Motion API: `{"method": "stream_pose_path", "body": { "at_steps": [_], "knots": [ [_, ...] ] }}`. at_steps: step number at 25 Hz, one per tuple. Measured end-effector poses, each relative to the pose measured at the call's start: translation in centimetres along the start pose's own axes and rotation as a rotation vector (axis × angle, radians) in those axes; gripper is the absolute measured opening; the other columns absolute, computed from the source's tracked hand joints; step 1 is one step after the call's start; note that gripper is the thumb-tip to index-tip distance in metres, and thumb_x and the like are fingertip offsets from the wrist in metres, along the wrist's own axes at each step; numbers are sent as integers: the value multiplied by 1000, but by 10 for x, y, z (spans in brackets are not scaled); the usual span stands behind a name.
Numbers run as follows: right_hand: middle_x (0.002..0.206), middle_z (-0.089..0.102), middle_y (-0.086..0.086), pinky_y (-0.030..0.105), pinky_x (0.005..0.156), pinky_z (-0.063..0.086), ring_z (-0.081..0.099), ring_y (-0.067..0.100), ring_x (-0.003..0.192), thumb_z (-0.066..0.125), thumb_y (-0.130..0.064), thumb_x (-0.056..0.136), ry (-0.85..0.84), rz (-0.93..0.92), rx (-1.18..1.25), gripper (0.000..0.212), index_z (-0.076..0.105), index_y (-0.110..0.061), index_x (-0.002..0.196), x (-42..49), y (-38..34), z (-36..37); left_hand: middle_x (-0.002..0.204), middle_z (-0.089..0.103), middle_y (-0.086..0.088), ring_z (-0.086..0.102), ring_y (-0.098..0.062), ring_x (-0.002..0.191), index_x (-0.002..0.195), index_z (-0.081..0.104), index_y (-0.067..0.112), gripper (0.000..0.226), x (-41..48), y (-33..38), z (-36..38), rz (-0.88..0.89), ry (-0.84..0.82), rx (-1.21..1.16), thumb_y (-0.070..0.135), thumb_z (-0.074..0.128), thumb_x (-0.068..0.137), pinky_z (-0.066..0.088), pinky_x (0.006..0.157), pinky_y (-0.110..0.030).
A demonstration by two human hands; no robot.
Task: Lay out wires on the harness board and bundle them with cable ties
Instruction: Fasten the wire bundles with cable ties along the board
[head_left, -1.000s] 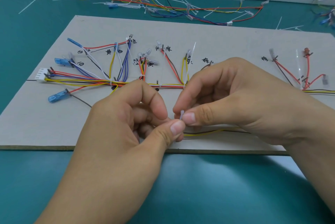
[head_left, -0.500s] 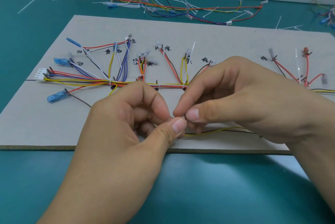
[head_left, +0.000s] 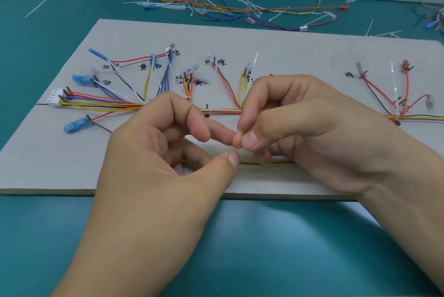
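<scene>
~Midway | frame-left branches [head_left: 115, 100] on harness board [head_left: 288, 51] laid, tied | R hand [head_left: 312, 128] pinches cable tie [head_left: 237, 132] above yellow wire [head_left: 271, 163]; L hand [head_left: 153, 164] grip unclear | lower-centre tie not yet cinched

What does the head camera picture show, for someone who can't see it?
Two hands meet over a grey harness board: the right hand pinches a small cable tie, the left hand close beside it. Coloured wires fan out across the board behind.

1. The table [head_left: 48, 236] is showing teal.
2. The board [head_left: 288, 51] is showing pale grey with black writing.
3. The wires [head_left: 101, 104] are running red, yellow, blue, white and brown.
4. The caps [head_left: 80, 79] are showing clear blue.
</scene>
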State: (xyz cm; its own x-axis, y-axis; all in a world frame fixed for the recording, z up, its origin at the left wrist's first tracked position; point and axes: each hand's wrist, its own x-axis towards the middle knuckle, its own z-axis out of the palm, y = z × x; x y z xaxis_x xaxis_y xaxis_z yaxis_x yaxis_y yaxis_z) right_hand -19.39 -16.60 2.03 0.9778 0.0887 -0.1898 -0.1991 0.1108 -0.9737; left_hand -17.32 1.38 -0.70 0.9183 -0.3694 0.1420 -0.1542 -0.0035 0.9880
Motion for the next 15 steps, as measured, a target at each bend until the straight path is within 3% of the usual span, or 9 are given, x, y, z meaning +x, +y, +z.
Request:
{"method": "stream_pose_path", "body": {
  "at_steps": [2, 3, 5, 7, 10, 12, 13, 15],
  "knots": [
    [61, 61, 11, 21, 47, 45, 49, 68, 112, 64, 8, 64, 5, 1, 17, 25, 67, -17, 61, 1, 1, 0, 89, 80, 2, 62, -39, 58, 73, 53, 31, 34, 1, 0, 2, 4, 22, 3, 16, 82, 64, 40, 51, -24],
    [61, 60, 10, 21, 48, 45, 56, 64, 107, 64, 8, 65, 6, -6, 19, 25, 66, -17, 61, 1, 1, -1, 89, 80, 3, 63, -40, 60, 73, 54, 31, 34, 0, -1, 3, 9, 26, 11, 20, 84, 62, 43, 53, -27],
    [63, 62, 9, 22, 51, 48, 71, 38, 75, 64, 8, 67, 7, -25, 10, 24, 65, -15, 65, 1, 1, -3, 87, 80, 3, 64, -39, 62, 75, 55, 31, 31, 0, -2, 3, 11, 34, 15, 31, 82, 60, 51, 57, -35],
    [66, 66, 11, 24, 54, 49, 58, 19, 59, 62, 9, 69, 15, -37, 9, 23, 62, -14, 67, 1, 2, -2, 83, 80, 1, 65, -36, 61, 75, 55, 31, 30, 1, -2, 2, -1, 42, 10, 34, 81, 60, 57, 61, -47],
    [69, 67, 14, 25, 55, 51, 57, 16, 58, 63, 10, 71, 29, -47, 34, 24, 60, -13, 67, 1, 4, 0, 80, 80, 0, 65, -27, 59, 75, 54, 31, 30, 1, 0, 1, -13, 27, 35, 34, 81, 60, 59, 65, -53],
    [70, 66, 15, 25, 55, 51, 57, 15, 57, 64, 10, 71, 48, -69, 55, 23, 60, -13, 66, 2, 5, 2, 80, 80, 0, 65, -35, 62, 75, 54, 29, 32, 1, 1, -1, -25, 4, 49, 33, 82, 59, 59, 66, -58],
    [71, 66, 16, 25, 55, 50, 57, 16, 58, 65, 9, 70, 65, -82, 60, 23, 60, -13, 66, 2, 5, 3, 79, 80, 0, 63, -40, 64, 75, 54, 28, 34, 2, 1, -3, -36, -8, 57, 32, 83, 59, 59, 64, -56],
    [71, 65, 16, 25, 54, 47, 53, 23, 64, 68, 8, 68, 104, -115, 55, 23, 59, -13, 65, 3, 6, 4, 76, 79, 1, 57, -42, 60, 75, 52, 22, 37, 4, 1, -5, -62, -35, 66, 25, 86, 58, 55, 59, -37]
  ]
}}
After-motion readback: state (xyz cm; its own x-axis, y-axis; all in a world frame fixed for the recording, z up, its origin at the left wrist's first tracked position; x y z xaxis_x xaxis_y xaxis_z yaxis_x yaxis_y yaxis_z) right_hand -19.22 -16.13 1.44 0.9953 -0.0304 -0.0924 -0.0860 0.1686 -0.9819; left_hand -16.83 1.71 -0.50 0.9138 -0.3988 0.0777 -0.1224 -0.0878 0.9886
